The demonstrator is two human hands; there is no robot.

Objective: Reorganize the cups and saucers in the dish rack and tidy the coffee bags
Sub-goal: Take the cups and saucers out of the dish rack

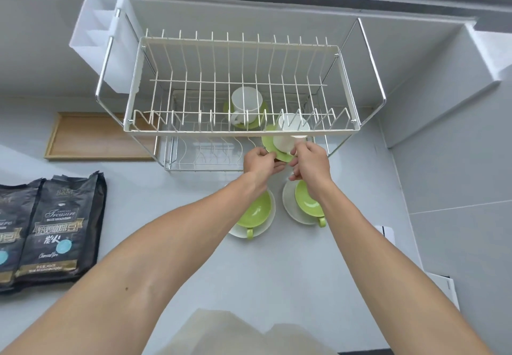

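Gripping one green saucer [279, 151], both left hand [261, 160] and right hand [310, 160]; bag [59, 227] apparently labelled "Treasure".

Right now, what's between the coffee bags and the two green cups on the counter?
Only the person's left forearm crosses above that bare grey counter between the coffee bags and green cups, in the head view.

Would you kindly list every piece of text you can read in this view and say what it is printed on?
"Treasure": script on the right coffee bag.
"BLUE MOUNTAIN": small capitals just below, same bag.
Same bag: top logo, gold-banner characters and bottom lines, too blurred to read.
Left coffee bag: cropped, unreadable.
Cups, saucers, dish rack: no text.
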